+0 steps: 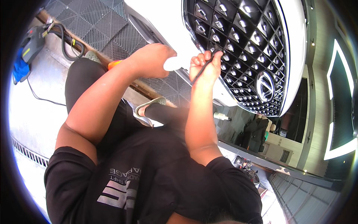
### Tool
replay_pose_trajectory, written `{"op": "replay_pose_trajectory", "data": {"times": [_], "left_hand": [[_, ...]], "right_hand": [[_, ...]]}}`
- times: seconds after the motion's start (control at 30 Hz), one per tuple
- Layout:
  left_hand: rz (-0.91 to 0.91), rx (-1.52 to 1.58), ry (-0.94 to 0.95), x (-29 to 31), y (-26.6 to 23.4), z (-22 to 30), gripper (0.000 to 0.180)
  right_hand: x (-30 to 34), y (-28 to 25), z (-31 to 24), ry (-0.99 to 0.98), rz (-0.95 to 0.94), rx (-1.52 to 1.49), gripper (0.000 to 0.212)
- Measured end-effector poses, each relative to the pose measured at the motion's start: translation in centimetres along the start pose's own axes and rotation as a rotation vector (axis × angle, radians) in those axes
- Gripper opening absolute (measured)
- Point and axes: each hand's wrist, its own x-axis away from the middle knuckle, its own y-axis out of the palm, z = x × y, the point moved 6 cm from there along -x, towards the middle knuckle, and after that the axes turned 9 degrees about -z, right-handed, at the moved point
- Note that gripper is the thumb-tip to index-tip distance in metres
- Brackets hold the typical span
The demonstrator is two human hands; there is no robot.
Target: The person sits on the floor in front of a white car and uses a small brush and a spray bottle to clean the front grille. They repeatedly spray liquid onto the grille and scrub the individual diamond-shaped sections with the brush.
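In front of me is the black grille (238,35) of a white car, with rows of small bright chrome pieces and a round emblem (265,86). My right hand (207,67) is raised at the grille's near edge, fingers closed round a thin, black, rod-shaped tool (201,71). That tool slants up toward the grille; its far end is lost against the dark mesh. To the left, my left hand (154,59) is curled beside the white bumper. A glaring white rounded thing (172,64) shows at its fingers, and whether it is held I cannot make out.
Something orange (114,64) sits behind my left forearm. At the far left stands a grey machine (34,43) with a black hose (67,52) and a blue part. Dark patterned tiles (104,26) border a raised edge; a floor drain (29,151) runs at lower left.
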Motion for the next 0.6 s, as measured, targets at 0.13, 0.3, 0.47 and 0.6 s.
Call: {"op": "replay_pose_trajectory", "data": {"times": [0.13,0.3,0.47,0.6], "left_hand": [[0.028,0.005,0.022,0.5,0.6,0.3,0.033],[-0.011,-0.014,0.010,0.0,0.7,0.1,0.036],[-0.053,-0.012,-0.012,0.2,0.3,0.0,0.040],[-0.008,-0.001,0.008,0.5,-0.1,-0.1,0.039]], "right_hand": [[0.2,0.4,0.7,0.053,0.027,0.303,0.037],[-0.3,0.4,1.9,0.090,0.041,0.262,0.041],[0.1,0.0,-0.5,0.095,-0.318,-0.362,0.022],[0.7,0.5,0.2,0.085,-0.256,-0.515,0.029]]}}
